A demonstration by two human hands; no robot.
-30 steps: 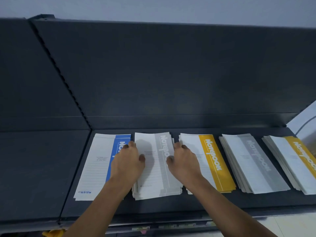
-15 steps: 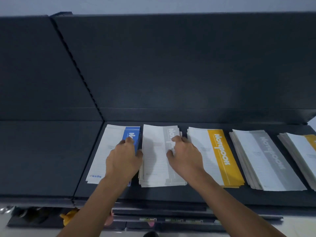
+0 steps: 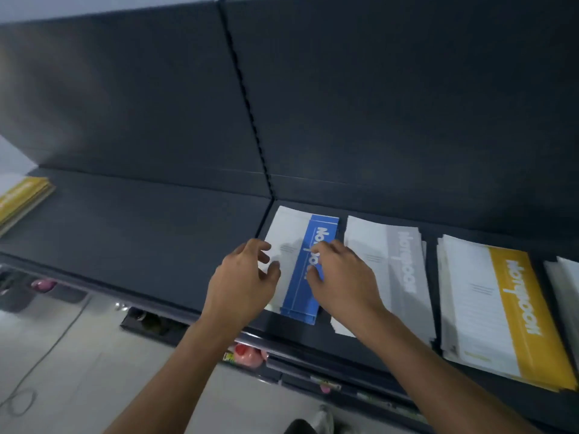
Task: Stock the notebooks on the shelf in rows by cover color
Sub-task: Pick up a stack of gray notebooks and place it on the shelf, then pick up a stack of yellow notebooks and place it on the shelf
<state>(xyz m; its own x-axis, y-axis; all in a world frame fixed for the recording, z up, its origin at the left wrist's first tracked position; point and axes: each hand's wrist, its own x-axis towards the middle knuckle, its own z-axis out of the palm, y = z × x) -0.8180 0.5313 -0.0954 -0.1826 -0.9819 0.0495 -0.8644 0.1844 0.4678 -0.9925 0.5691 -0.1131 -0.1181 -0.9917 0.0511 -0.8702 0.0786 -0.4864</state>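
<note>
Notebooks with yellow covers (image 3: 22,195) lie stacked at the far left end of the dark shelf (image 3: 141,233), well apart from the rest. Across a bare stretch of shelf board comes the blue-and-white stack (image 3: 296,245), set just right of the seam between the two shelf sections. Both hands are on it: the left hand (image 3: 242,277) rests at the stack's left edge with fingers spread and loosely curled, thumb on the white cover, gripping nothing; the right hand (image 3: 343,277) lies on the blue band, fingers bent, fingertips pressing the cover, not closed around it. Just beside it sits the grey-banded stack (image 3: 394,264), its near end hidden under the right forearm. Next comes a yellow-banded stack (image 3: 501,311), then the edge of another pale stack (image 3: 567,277), cut off by the frame.
</note>
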